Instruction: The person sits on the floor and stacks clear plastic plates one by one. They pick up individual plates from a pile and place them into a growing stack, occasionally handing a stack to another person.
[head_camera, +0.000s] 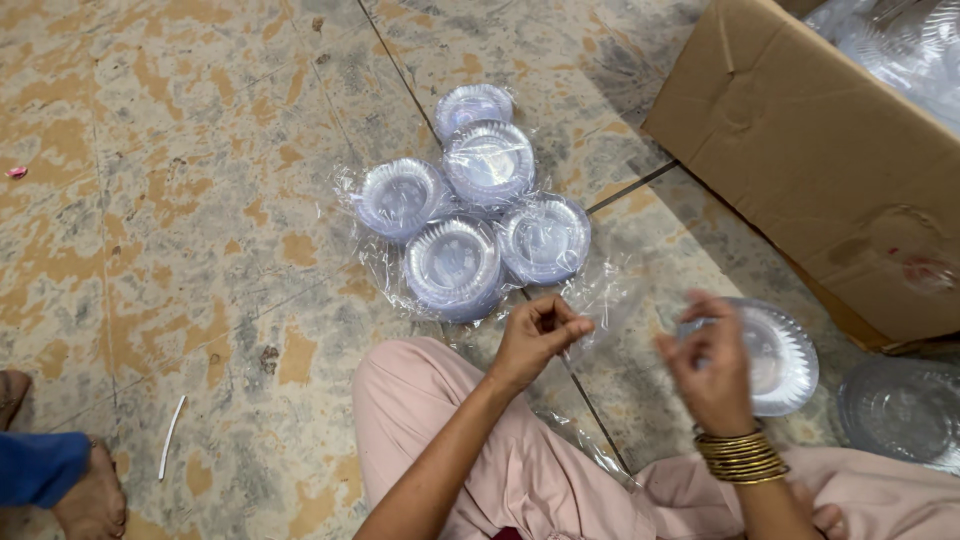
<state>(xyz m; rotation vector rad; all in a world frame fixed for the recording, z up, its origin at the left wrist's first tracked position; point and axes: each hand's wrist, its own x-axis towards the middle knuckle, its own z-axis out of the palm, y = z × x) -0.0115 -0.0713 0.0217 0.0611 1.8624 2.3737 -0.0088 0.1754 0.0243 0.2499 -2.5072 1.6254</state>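
At the bottom of the frame I see my pink-trousered knees (455, 440), folded on the mottled tile floor (200, 230). My left hand (538, 335), just below centre, has its fingers curled in, thumb and forefinger pinching an edge of a clear plastic bag (600, 300) that hangs crumpled between my two hands. My right hand (712, 368), lower right, is blurred; its fingers look loosely bent and close together, raised in front of a stack of silver paper plates (785, 360). I cannot tell whether they grip the bag or touch the stack. Gold bangles (742, 457) ring that wrist.

At the right edge, beside the silver stack, lies a pile of clear plastic bowls (900, 410) on the floor.

Farther out, at centre frame, five wrapped packs of plates (470, 200) sit clustered on the floor, touching one another, each sealed in clear film: two just beyond my left hand, two above them, one at the top of the group.

In the upper right corner stands an open cardboard box (800, 150), with more clear plastic ware (900, 50) showing inside it.

At the lower left edge, another person's bare foot (95, 495) and blue trouser leg (40, 465) rest on the tiles, with a white strip (172, 435) lying near them.
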